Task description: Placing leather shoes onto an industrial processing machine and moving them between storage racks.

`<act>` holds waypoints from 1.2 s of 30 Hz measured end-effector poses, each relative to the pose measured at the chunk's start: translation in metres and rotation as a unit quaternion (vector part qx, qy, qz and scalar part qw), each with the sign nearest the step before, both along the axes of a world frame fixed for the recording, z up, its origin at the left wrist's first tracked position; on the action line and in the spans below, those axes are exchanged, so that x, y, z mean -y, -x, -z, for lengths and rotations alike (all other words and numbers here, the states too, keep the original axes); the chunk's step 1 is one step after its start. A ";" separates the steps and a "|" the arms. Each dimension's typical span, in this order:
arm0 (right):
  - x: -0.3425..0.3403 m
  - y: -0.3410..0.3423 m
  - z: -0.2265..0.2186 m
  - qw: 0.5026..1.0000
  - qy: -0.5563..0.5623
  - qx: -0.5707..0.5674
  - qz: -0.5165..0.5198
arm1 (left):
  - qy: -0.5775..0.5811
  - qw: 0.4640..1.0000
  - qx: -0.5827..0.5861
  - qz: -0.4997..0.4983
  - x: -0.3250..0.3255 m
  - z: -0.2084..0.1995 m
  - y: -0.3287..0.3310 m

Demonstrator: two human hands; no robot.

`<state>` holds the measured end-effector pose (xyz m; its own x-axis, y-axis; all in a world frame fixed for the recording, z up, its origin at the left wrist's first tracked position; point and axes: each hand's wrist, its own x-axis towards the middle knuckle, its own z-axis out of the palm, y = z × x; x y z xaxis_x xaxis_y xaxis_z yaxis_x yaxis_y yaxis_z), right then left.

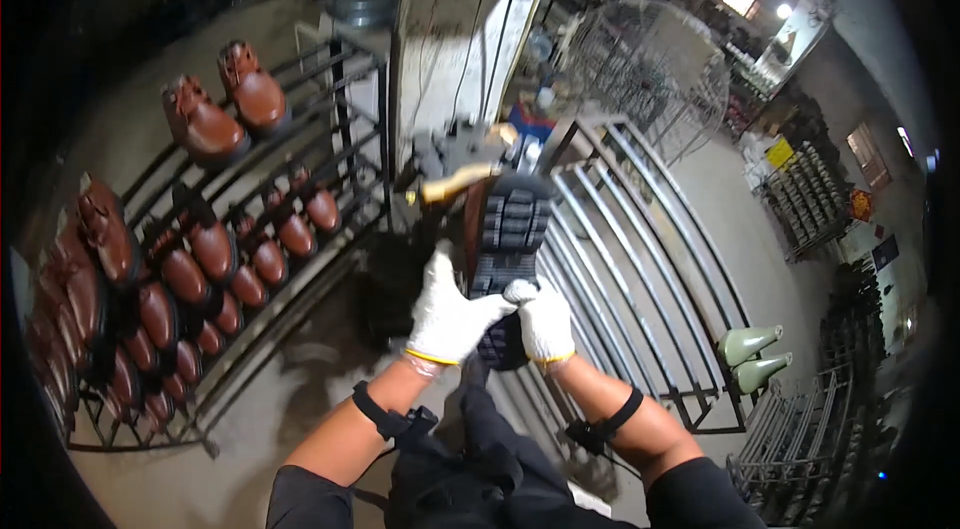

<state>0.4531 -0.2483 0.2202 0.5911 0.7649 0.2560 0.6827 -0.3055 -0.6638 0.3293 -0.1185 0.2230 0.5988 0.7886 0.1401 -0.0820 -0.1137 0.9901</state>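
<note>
A shoe [515, 229] is held out before me, its black treaded sole facing up and a strip of brown upper showing along its left side. My left hand [443, 314], in a white knitted glove with a yellow cuff edge, grips the shoe's left side with the thumb lying over the sole. On the opposite side, my right hand [546, 321], gloved the same way, is closed at the shoe's edge with its fingertips on the sole. Whether those fingertips pinch something small cannot be made out. Just beyond the toe is a machine [450, 154] with a tan curved piece [458, 183].
On the left stands a black rack [345, 154] carrying several brown leather shoes [215, 249]. An angled rack of metal bars [640, 249] is at my right, with two green shoe lasts [755, 359] by its corner. Farther off are a pillar [440, 59], a large wire-caged fan [650, 69] and more racks.
</note>
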 end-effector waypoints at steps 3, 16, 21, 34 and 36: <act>0.003 0.004 -0.017 0.997 0.017 -0.076 0.029 | -0.332 0.940 -0.035 -0.068 -0.050 -0.102 -0.024; 0.147 0.060 -0.007 0.882 0.120 -0.423 -0.170 | 0.054 0.995 0.060 0.055 0.071 -0.090 0.103; 0.109 0.021 0.013 0.768 0.183 -0.472 -0.392 | 0.328 0.937 0.032 0.115 0.076 -0.057 0.156; 0.020 0.090 -0.045 0.862 -0.058 -0.357 -0.356 | -0.013 0.987 -0.033 -0.154 0.100 -0.123 0.206; 0.001 0.095 -0.052 0.705 -0.050 -0.630 -0.321 | -0.189 0.953 -0.182 -0.152 0.076 -0.127 0.227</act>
